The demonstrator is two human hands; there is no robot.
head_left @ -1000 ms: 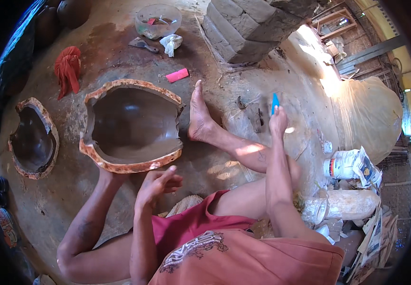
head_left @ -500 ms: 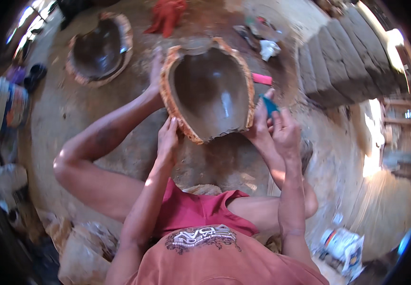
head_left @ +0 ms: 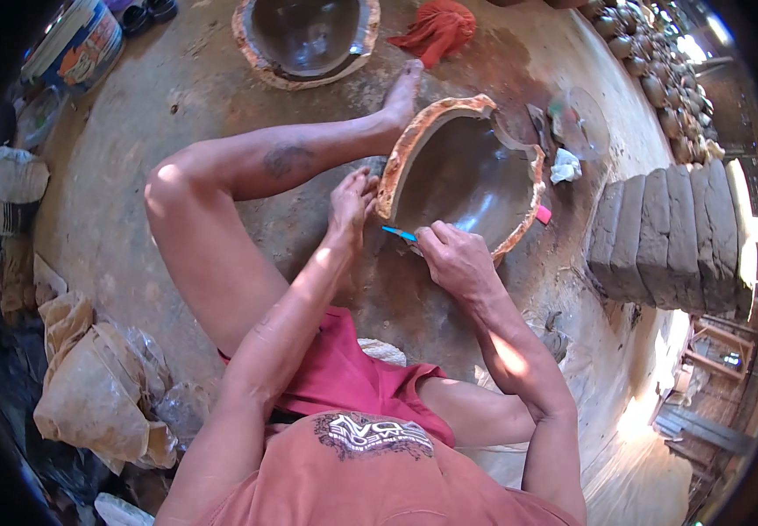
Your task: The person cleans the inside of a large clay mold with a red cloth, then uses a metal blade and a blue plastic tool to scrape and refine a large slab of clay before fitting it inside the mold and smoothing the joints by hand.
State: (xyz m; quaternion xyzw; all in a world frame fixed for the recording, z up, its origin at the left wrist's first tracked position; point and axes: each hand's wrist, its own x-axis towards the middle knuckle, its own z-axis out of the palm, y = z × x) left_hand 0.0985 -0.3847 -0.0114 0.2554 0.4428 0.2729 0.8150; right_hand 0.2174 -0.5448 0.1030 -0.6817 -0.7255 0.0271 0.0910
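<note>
A bowl-like half mould [head_left: 532,171] with a rough orange rim sits tilted in front of me. Smooth wet grey clay [head_left: 458,175] lines its inside. My right hand [head_left: 458,259] pinches a thin blue scraper [head_left: 399,233] at the mould's near edge, its tip pointing left. Just left of the rim, my left hand [head_left: 350,206] is closed with curled fingers; whatever it may hold is hidden, and I cannot tell whether it touches the mould. The right hand covers part of the near edge.
Another clay-lined mould [head_left: 366,35] lies farther off beside a red cloth [head_left: 440,31]. A pink piece [head_left: 544,214] and crumpled white plastic [head_left: 565,167] are right of my mould. Grey clay blocks [head_left: 659,237] stand at right, plastic sheeting [head_left: 107,386] at left. My bent leg [head_left: 212,237] flanks the work.
My right hand has brought the blue scraper from the mould's right side to its near edge. The mould has turned clockwise, and my left hand has left its grip on the rim. The view has shifted.
</note>
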